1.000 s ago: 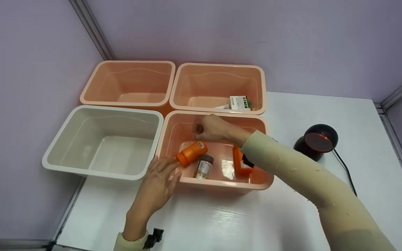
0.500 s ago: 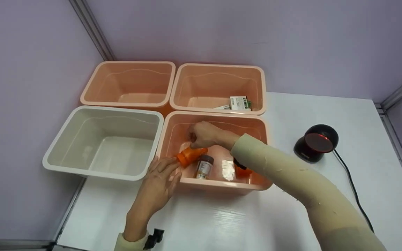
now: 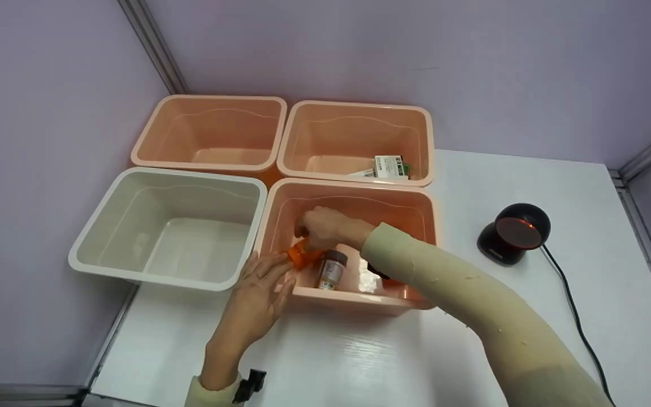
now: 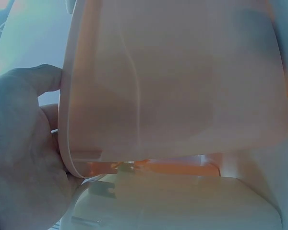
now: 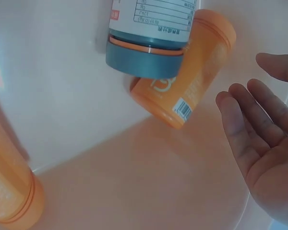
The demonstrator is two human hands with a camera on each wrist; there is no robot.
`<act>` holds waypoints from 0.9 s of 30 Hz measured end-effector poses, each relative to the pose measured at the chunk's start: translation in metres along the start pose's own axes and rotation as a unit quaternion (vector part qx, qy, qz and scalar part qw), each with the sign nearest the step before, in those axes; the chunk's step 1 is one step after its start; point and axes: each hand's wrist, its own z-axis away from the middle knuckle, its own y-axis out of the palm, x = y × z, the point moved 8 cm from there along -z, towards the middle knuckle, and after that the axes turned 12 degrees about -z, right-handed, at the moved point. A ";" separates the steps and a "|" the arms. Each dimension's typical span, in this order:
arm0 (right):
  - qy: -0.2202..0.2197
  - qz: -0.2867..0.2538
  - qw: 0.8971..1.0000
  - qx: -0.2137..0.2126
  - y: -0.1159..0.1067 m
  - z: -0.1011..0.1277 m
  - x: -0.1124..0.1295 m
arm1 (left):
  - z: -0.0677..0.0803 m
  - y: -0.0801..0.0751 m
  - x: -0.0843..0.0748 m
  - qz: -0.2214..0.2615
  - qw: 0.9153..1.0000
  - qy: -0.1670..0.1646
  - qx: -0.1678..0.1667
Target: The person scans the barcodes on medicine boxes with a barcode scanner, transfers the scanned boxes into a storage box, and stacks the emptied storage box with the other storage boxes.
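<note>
My left hand (image 3: 257, 291) rests on the front left corner of the front right pink bin (image 3: 354, 298), fingers straight; in the left wrist view its thumb (image 4: 49, 79) touches the rim. Inside this bin, my right hand (image 3: 325, 226) reaches down over an orange bottle (image 3: 301, 255). In the right wrist view the right hand's fingers (image 5: 235, 120) are relaxed and apart from that lying orange bottle (image 5: 187, 91). Leaning across it is a dark-capped bottle (image 5: 144, 57) with a white label. A second orange bottle (image 5: 12, 187) lies farther off; my forearm mostly hides it in the head view.
A white bin (image 3: 150, 280) stands left of the pink one. Behind them are two more pink bins, the left one (image 3: 209, 165) and the right one (image 3: 354, 110), which holds small medicine boxes (image 3: 389, 167). A black scanner (image 3: 515, 234) with a cable sits at right.
My right hand has moved down and left inside the pink bin, over the orange bottle, now covering more of it. My left hand has stayed on the rim.
</note>
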 end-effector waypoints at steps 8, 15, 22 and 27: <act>-0.007 0.039 0.999 0.015 0.013 -0.003 0.004 | 0.001 -0.001 -0.001 -0.003 1.000 0.004 -0.012; -0.030 0.095 0.995 0.013 0.019 -0.004 0.006 | 0.000 -0.002 -0.001 -0.005 1.000 0.004 -0.015; -0.018 0.141 0.990 0.016 0.019 -0.003 0.004 | 0.000 -0.002 -0.002 -0.009 1.000 0.014 -0.013; -0.017 0.165 0.986 0.019 0.021 -0.004 0.003 | 0.001 -0.002 -0.002 -0.005 1.000 0.012 -0.008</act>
